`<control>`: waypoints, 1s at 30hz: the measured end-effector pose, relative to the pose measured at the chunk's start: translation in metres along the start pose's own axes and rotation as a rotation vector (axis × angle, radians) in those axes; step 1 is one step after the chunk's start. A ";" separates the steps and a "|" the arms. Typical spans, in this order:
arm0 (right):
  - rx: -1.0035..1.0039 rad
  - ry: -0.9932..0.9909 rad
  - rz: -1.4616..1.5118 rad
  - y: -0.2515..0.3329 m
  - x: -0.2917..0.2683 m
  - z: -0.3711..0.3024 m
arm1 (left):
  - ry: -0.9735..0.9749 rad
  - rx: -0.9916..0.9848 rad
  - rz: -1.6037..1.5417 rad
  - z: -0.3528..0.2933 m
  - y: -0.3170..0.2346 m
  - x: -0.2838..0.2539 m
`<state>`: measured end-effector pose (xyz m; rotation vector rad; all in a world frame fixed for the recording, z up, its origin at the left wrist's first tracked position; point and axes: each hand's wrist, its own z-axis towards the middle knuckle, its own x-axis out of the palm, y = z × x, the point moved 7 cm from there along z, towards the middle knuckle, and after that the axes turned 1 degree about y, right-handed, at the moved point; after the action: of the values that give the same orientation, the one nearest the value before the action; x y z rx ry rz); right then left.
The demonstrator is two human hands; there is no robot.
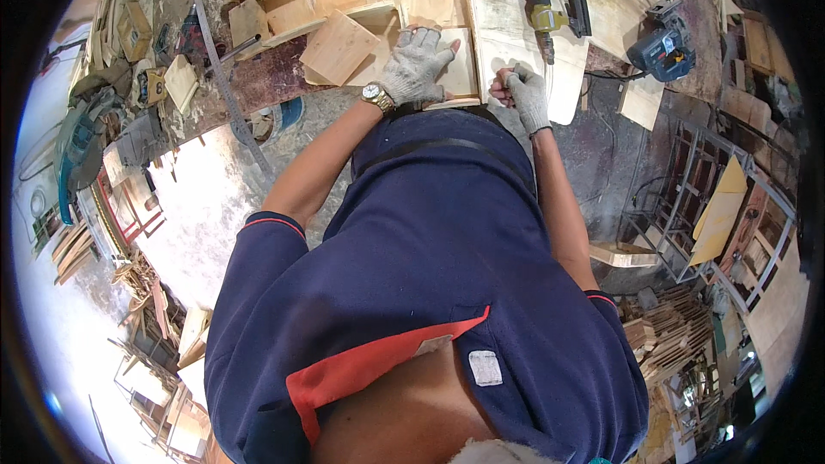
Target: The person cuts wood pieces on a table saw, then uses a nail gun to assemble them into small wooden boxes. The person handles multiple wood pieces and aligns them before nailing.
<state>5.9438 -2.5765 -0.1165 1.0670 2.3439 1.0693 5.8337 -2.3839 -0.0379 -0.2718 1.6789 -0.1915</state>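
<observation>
My left hand (417,66), in a pale fingerless work glove, lies with fingers spread on a light wooden panel (461,64) inside the near end of a shallow wooden frame (472,9). A loose square plywood piece (339,48) rests at an angle to the left of that hand. Just outside the frame's right side, my right hand (524,96), gloved the same way, hovers with its fingers curled together. Whatever those fingers may hold is too small or hidden to name. Beyond it, a green and black nail gun (543,0) lies on a pale board.
A blue and black power tool (662,50) sits on the right of the bench. A long metal straightedge (210,51) slants across the left side, beside wood offcuts (180,83). A mitre saw (79,146) stands far left; a metal rack (687,198) stands at right.
</observation>
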 end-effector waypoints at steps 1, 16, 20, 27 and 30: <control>0.007 0.010 0.009 -0.001 0.000 0.000 | 0.011 0.003 0.002 0.000 -0.001 0.001; -0.021 0.023 0.029 -0.009 0.001 0.001 | -0.019 0.012 -0.012 -0.008 -0.003 0.000; -0.021 0.017 0.029 -0.008 0.001 0.000 | 0.007 -0.006 -0.019 -0.008 -0.004 0.000; 0.004 0.012 0.039 -0.013 0.005 -0.001 | -0.126 0.003 -0.047 -0.012 0.000 -0.002; -0.004 0.033 0.037 -0.015 0.007 -0.003 | -0.106 0.000 -0.040 -0.013 0.009 0.002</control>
<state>5.9305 -2.5790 -0.1261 1.1038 2.3550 1.1127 5.8201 -2.3762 -0.0410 -0.3109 1.5689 -0.2037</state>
